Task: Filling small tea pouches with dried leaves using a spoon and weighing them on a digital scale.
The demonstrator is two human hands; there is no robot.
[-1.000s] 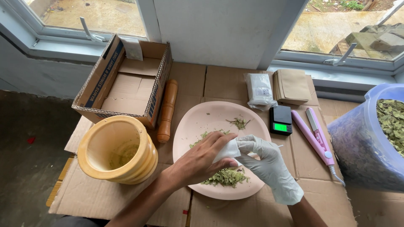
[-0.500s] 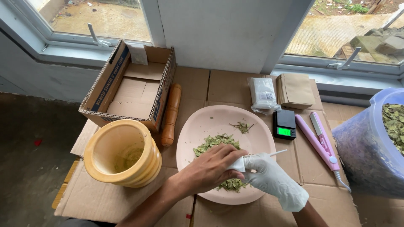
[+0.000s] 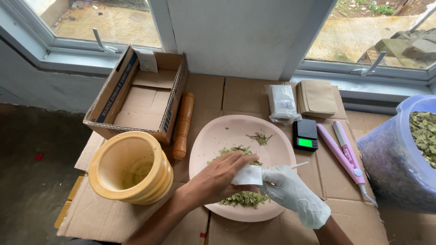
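Note:
Over a pale pink plate holding dried green leaves, both my hands meet at a small white sachet. My bare left hand pinches the sachet's left side. My right hand, in a white glove, holds the sachet's other side and a thin white stick that points right. A smaller leaf clump lies near the plate's far side.
A yellow wooden mortar and a wooden pestle lie left of the plate, an open cardboard box behind them. A small black scale, pink heat sealer, packets, brown envelopes and a blue bucket of leaves stand right.
Both hands stay over the plate with the sachet; the view has shifted slightly, and the thin stick now shows in the gloved hand.

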